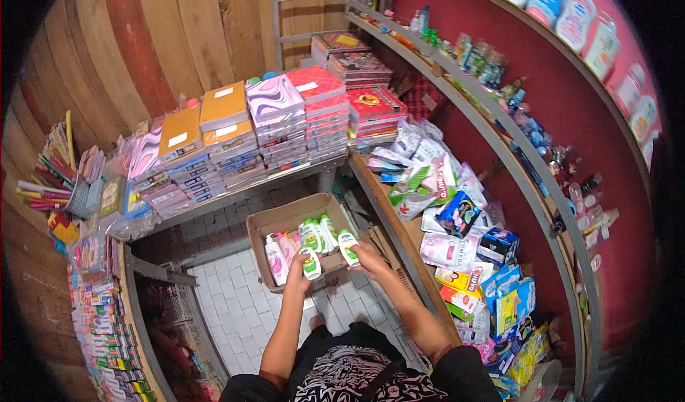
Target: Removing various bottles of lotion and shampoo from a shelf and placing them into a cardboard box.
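Note:
A cardboard box (253, 247) stands open on the tiled floor in front of me, with several bottles in it. My left hand (297, 273) is closed round a white and green bottle (311, 264) at the box's near side. Over the box's right side, my right hand (368, 258) grips a second white and green bottle (348, 246). Between them, more green and white bottles (319, 233) stand in the box. Beside these are pink bottles (287, 248) and a white pump bottle (275, 259) with a pink label.
Stacks of wrapped notebooks (275, 127) cover the far shelf. On the right, a wooden shelf (399, 239) carries heaped soft packs (453, 248), below a higher rail of small bottles (478, 59). Small boxes (107, 331) line the left shelf. White tiles (239, 298) surround my feet.

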`<state>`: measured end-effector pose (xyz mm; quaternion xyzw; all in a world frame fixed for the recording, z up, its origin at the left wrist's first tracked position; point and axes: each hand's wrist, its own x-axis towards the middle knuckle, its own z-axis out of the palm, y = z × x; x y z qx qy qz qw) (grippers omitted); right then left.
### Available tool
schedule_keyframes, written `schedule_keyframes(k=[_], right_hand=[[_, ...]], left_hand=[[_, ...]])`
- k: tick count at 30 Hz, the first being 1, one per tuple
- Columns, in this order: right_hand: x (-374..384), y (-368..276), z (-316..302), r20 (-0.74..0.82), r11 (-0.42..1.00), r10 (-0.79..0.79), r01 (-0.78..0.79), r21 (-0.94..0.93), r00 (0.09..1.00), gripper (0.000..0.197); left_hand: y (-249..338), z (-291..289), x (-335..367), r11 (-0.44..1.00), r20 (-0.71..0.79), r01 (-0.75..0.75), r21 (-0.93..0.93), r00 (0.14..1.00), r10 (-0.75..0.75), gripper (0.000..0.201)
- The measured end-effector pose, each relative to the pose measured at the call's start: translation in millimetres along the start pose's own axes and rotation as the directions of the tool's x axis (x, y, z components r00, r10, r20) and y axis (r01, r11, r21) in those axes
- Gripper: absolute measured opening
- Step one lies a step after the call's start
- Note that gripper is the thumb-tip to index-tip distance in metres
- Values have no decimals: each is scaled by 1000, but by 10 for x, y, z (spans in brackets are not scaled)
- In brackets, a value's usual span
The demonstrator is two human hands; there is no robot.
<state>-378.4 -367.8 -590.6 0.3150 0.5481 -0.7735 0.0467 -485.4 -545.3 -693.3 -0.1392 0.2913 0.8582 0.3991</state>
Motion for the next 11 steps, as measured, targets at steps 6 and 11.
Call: schedule_keyframes(k=[6,11], right_hand=[[605,420,53,-31,992,118,-116,51,993,32],[1091,678,-121,41,978,93,-99,185,995,38]], left_hand=[[69,-456,373,982,-129,190,-17,973,-191,25],[-27,-512,745,988,-149,108,110,985,-91,38]])
